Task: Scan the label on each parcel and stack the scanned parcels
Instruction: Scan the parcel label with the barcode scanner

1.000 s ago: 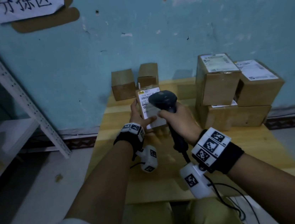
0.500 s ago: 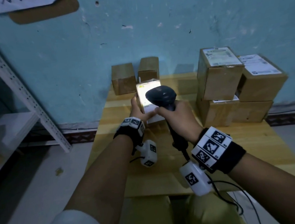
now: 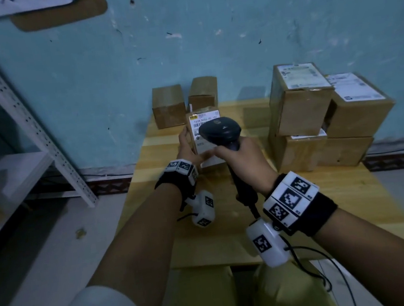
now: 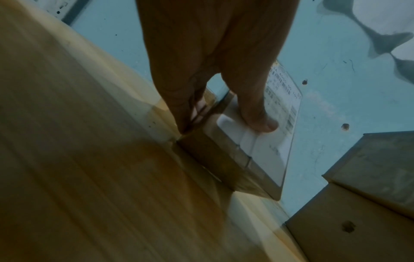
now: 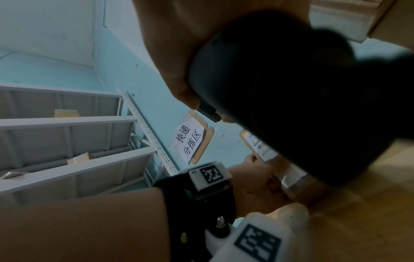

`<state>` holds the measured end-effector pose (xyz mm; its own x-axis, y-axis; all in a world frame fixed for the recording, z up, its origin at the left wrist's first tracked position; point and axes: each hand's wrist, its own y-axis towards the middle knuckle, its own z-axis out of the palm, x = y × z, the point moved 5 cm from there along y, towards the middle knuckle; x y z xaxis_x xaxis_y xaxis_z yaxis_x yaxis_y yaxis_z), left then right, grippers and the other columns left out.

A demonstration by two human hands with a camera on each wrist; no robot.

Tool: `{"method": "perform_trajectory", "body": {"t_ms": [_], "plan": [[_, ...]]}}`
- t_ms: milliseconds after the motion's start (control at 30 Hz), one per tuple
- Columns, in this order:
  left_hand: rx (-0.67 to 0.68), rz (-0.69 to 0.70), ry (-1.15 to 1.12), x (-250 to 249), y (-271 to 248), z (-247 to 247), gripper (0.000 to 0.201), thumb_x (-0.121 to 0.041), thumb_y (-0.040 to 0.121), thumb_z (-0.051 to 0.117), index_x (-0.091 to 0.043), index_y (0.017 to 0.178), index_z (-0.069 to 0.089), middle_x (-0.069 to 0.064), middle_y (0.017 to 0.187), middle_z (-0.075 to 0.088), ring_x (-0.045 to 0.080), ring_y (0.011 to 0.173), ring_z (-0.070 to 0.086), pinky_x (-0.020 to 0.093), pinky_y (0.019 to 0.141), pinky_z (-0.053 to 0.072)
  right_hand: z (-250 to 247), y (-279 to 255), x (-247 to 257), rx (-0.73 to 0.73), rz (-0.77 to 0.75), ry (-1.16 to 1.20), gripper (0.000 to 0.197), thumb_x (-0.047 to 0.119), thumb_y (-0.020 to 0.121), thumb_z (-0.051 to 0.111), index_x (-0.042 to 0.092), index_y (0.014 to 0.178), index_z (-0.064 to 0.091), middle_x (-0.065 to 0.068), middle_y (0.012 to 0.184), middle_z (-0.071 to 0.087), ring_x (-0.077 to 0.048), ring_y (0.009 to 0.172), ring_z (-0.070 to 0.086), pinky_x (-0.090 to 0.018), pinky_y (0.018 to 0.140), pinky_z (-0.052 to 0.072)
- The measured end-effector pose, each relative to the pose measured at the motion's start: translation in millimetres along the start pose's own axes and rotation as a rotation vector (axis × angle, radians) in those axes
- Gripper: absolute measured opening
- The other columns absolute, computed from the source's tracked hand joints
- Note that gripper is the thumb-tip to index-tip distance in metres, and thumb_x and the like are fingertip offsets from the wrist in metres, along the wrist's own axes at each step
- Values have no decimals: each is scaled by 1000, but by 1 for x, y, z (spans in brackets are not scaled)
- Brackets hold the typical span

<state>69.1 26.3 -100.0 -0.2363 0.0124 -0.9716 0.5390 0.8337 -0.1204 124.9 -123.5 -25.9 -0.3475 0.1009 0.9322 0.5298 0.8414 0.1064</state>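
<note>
My left hand [image 3: 190, 149] grips a small brown parcel [image 3: 204, 137] tilted up on the wooden table [image 3: 341, 199], its white label [image 3: 204, 122] facing me. In the left wrist view the thumb [image 4: 257, 113] presses on the label [image 4: 282, 113] and the fingers [image 4: 181, 106] wrap the parcel's [image 4: 224, 159] far side. My right hand [image 3: 242, 158] grips the black barcode scanner [image 3: 219, 130] by its handle, its head just in front of the label. The scanner [image 5: 302, 88] fills the right wrist view, and the parcel [image 5: 298, 180] shows beyond it.
Two small unlabelled boxes [image 3: 168, 106] [image 3: 202, 93] stand at the table's back left. A stack of larger labelled parcels [image 3: 298, 100] [image 3: 358, 105] [image 3: 323, 153] sits at the back right. A grey metal shelf rack [image 3: 26, 118] stands on the left. The scanner cable [image 3: 320, 275] trails off the front edge.
The scanner's bright light on the label half a second ago has gone out. Parcel and scanner stay held in nearly the same pose.
</note>
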Motion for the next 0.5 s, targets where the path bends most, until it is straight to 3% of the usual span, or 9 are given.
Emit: {"method": "perform_trajectory", "body": {"t_ms": [133, 233, 267, 333, 400, 467, 500], "plan": [[-4, 1, 21, -2, 1, -1, 111, -5, 71, 77, -17, 149, -2, 16, 145, 39, 31, 132, 43, 48, 108, 37, -4, -1, 2, -1, -10, 11, 22, 18, 83, 62, 18, 65, 50, 3, 59, 46, -10, 59, 45, -26, 58, 35], [-15, 1, -6, -5, -1, -2, 100, -3, 77, 71, -13, 149, 3, 13, 147, 37, 29, 135, 39, 39, 107, 37, -8, 3, 0, -5, 5, 32, 19, 17, 84, 61, 18, 67, 52, 3, 61, 50, -11, 61, 49, -25, 60, 38], [-38, 11, -15, -7, -1, -3, 91, -1, 81, 67, -11, 149, 7, 13, 146, 39, 29, 134, 40, 36, 104, 38, -10, 5, 0, -11, 6, 40, 15, 17, 84, 61, 13, 70, 56, -1, 63, 53, -16, 64, 52, -28, 64, 40], [-80, -2, -78, -8, 0, -6, 73, -7, 88, 61, -12, 147, 17, 14, 143, 43, 30, 129, 46, 42, 102, 42, -16, 9, -1, -39, -2, 46, 20, 16, 84, 61, -4, 85, 62, -18, 74, 60, -28, 75, 56, -31, 70, 39], [-87, -34, -124, -11, 2, -8, 54, -21, 93, 54, -12, 141, 29, 13, 136, 51, 30, 114, 57, 41, 88, 51, -21, 13, -1, -46, -7, 57, 28, 15, 85, 61, -11, 95, 61, -26, 86, 62, -32, 82, 57, -31, 72, 37], [-83, -58, -111, -16, 2, -7, 48, -33, 96, 47, -12, 137, 35, 9, 127, 56, 26, 93, 61, 30, 66, 49, -21, 14, -2, -12, 17, 72, 20, 14, 87, 59, -4, 96, 61, -16, 84, 60, -24, 82, 55, -30, 70, 38], [-53, -70, -120, -19, 2, -5, 49, -38, 96, 45, -12, 137, 36, 10, 129, 56, 26, 92, 60, 27, 63, 46, -20, 14, -3, 6, 38, 82, 16, 14, 88, 58, 1, 97, 61, -9, 82, 60, -19, 82, 54, -28, 69, 38]]}}
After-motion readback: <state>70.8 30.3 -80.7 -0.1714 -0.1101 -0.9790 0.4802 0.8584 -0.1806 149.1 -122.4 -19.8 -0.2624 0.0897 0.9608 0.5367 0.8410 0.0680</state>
